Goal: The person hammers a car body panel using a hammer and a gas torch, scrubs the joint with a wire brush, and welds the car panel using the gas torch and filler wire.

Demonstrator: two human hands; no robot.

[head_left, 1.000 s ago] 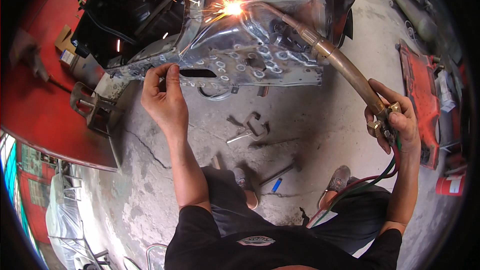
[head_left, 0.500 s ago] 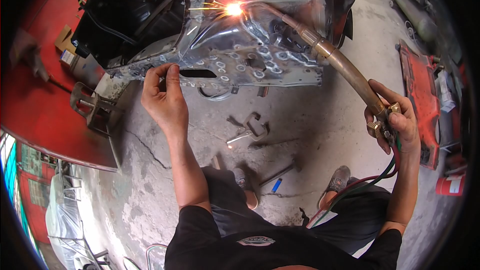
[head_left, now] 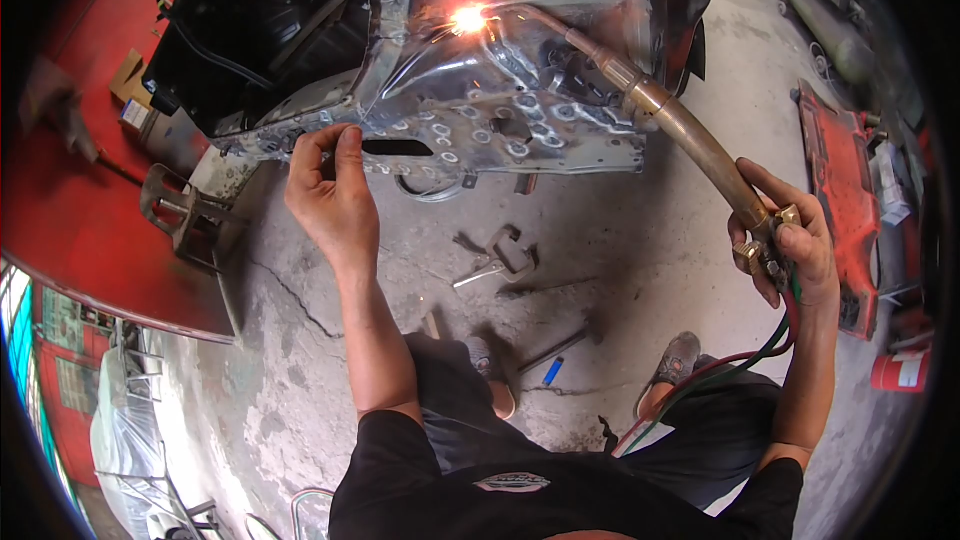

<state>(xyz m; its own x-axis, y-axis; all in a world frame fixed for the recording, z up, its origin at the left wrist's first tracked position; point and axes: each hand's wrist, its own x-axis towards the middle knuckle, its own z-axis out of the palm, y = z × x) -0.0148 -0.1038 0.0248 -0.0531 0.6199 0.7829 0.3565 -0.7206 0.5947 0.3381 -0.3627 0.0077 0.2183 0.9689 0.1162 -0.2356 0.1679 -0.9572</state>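
Observation:
My right hand (head_left: 797,245) grips the valve end of a brass gas welding torch (head_left: 690,135), with red and green hoses (head_left: 735,365) trailing below. The torch tip points left at a glowing spot (head_left: 468,20) on a bare-metal car body panel (head_left: 450,140), which has rows of round weld marks. Small sparks surround the glow. My left hand (head_left: 333,185) is closed, thumb against curled fingers, close to the panel's lower edge. Whatever it may hold is too small or hidden to make out.
On the concrete floor lie a locking clamp (head_left: 510,258), a hammer (head_left: 560,345) and a blue lighter (head_left: 554,371). A red panel (head_left: 120,230) stands at left. Along the right are a red metal part (head_left: 840,205) and a gas cylinder (head_left: 825,25).
The long sparks flying left have shrunk to a small cluster around the glow. The spark on the floor by the clamp has faded. My left hand shifts very slightly; the torch stays put.

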